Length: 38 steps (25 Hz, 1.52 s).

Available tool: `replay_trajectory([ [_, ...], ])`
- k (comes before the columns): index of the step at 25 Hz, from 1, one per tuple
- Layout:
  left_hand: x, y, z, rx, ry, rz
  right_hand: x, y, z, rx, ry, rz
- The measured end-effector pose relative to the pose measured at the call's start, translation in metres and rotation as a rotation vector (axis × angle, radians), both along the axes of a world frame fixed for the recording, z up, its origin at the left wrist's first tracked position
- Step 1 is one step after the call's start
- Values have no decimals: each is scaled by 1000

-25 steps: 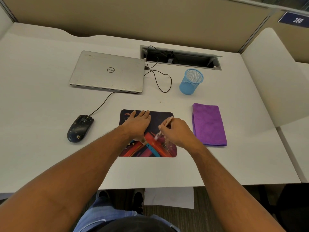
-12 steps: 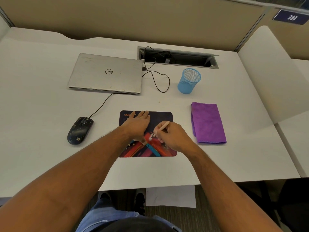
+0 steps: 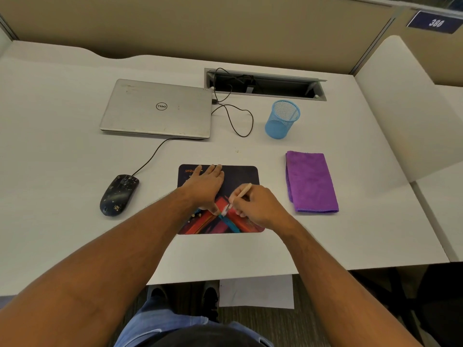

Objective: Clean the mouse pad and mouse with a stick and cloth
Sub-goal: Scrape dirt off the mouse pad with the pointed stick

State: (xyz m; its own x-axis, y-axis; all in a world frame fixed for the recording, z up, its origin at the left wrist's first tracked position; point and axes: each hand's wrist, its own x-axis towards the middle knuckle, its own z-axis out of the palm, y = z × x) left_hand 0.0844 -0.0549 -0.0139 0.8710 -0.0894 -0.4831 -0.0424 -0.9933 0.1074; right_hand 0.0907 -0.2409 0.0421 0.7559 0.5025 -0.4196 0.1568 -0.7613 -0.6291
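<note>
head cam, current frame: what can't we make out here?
- Mouse pad: middle hidden under the left hand and right hand.
- Stick: tip blurred; contact with the pad unclear.
- Mouse: specks too small to identify.
- Cable tray: contents dark.
- Purple cloth: folded, inner faces hidden.

Purple cloth point(image 3: 311, 182), white-speckled black mouse point(image 3: 119, 195)

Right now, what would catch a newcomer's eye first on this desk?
The two hands on the colourful mouse pad: the left hand presses flat on it while the right hand pinches a stick and works its tip on the pad. Next, the bright purple cloth folded to the right, and the speckled black mouse to the left.
</note>
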Motion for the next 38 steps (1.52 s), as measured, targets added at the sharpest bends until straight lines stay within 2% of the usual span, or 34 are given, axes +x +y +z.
replay_trajectory([
  [3,-1,1,-1,1,-3,-1,-3,-4,-10,-124,28,26],
  [6,0,1,-1,0,2,-1,6,-18,0,-327,-57,98],
  [9,0,1,-1,-6,10,4,7,-19,12,-197,-53,49],
  [12,0,-1,0,-3,12,12,-7,-10,6,-98,31,117],
  [14,0,-1,1,9,10,8,-10,-12,-2,-179,32,152],
  [18,1,0,-1,-2,15,13,5,-28,4,-362,-86,144],
  [20,1,0,-2,-4,17,14,5,-27,9,-305,-88,131],
  [24,0,-1,-2,14,6,15,-16,-12,3,-57,88,122],
  [26,0,-1,-1,10,9,13,-16,-15,-5,-117,83,114],
  [29,0,0,0,-5,11,15,-2,-29,-4,-323,-63,117],
  [31,0,0,0,-2,11,10,9,-35,-1,-275,-101,19],
  [35,1,-2,0,8,13,15,22,-37,-7,137,22,-330],
  [36,2,-1,0,9,15,14,21,-37,-12,141,32,-353],
  [38,1,-1,-1,8,19,10,18,-38,-19,11,2,-290],
])
